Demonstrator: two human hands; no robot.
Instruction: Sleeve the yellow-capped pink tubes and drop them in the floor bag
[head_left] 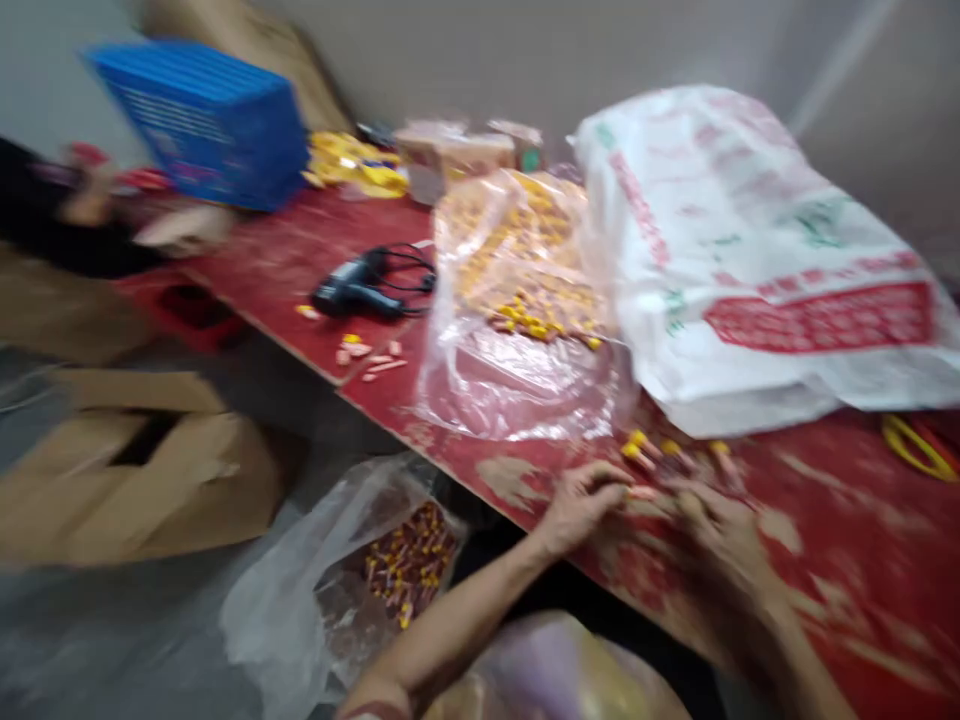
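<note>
My left hand (pixel 581 508) is over the front edge of the red table, thumb and fingers pinched on one end of a small pink piece (pixel 641 492). My right hand (pixel 716 525), smeared by motion, is closed at the piece's other end. Just beyond my fingers lie several small pink pieces with yellow ends (pixel 637 447). Behind them is a clear plastic bag (pixel 525 385) holding many similar yellow-tipped pieces. Blur hides finer detail of the piece between my hands.
A large white printed sack (pixel 757 230) lies at the right, near yellow-handled scissors (pixel 919 448). Left of the clear bag are a black corded tool (pixel 360 285) and a blue box (pixel 210 125). Below stand a cardboard box (pixel 150 480) and an open bag of pieces (pixel 300 580). Another person's arm (pixel 90 200) shows far left.
</note>
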